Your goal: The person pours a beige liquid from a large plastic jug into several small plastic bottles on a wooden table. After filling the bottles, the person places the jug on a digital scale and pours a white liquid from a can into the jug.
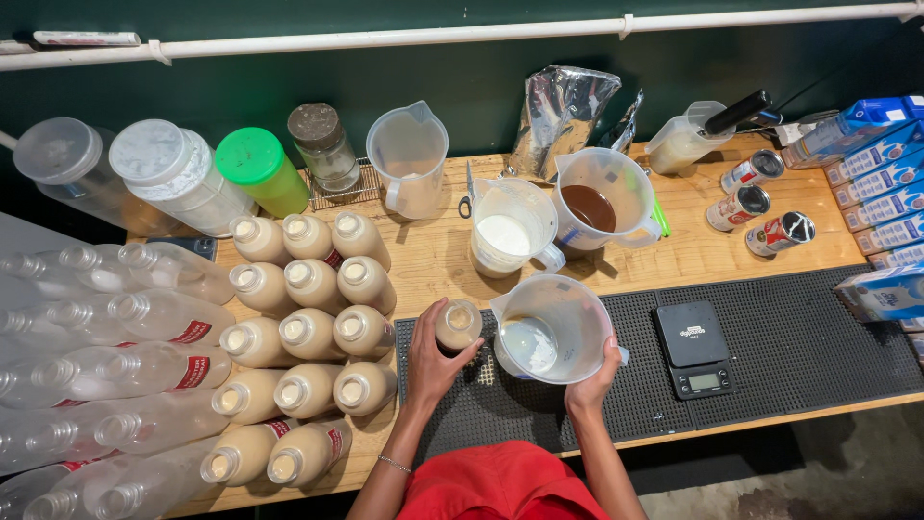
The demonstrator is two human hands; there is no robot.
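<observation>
The left hand (433,361) wraps a round plastic bottle (458,325) of beige liquid on the ribbed black mat (770,347) near the worktop's front edge — the right hand (592,380) grips a clear jug (551,327).

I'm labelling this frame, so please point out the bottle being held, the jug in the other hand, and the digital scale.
bottle (459,325), head view, on its open mouth.
jug (551,329), head view, on its inner wall.
digital scale (691,334), head view, on its platform.

You stand before a pale wooden table (433,255) set against a dark green wall (462,82). A white pipe (481,36) runs along that wall. A black rubber mat (789,347) covers the table's near edge; grey concrete floor (828,472) shows below.
</observation>
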